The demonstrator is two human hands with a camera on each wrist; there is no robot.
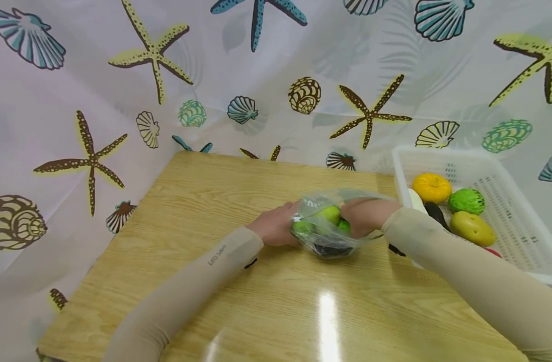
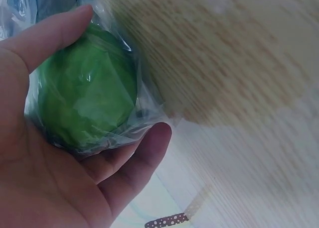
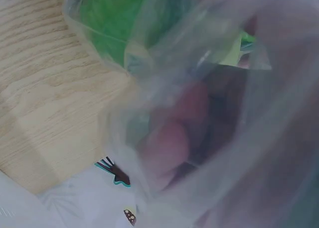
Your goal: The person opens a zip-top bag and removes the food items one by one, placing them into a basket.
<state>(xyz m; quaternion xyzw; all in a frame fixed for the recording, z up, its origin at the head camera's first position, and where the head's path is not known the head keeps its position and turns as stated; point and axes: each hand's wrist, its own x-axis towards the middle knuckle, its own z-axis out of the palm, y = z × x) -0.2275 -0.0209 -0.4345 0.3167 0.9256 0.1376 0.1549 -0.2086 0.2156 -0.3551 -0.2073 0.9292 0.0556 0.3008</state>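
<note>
A clear plastic bag (image 1: 362, 193) lies on the wooden table with several green pieces of produce (image 1: 328, 215) and a dark item (image 1: 332, 250) in it. From outside, my left hand (image 1: 280, 226) holds the bag's left side. In the left wrist view, its thumb and fingers curve round a green ball-shaped piece (image 2: 87, 88) through the plastic. My right hand (image 1: 366, 216) reaches inside the bag from the right. Through the film in the right wrist view, bent fingers (image 3: 169, 143) show blurred, and whether they hold anything is hidden.
To the right stands a white plastic basket (image 1: 522, 188) with a yellow pumpkin (image 1: 431, 188), a green leafy-looking ball (image 1: 467, 201), a potato (image 1: 472, 228), and dark, white and red items. Behind the wooden table (image 1: 239, 186) hangs a sea-pattern curtain (image 1: 266, 75).
</note>
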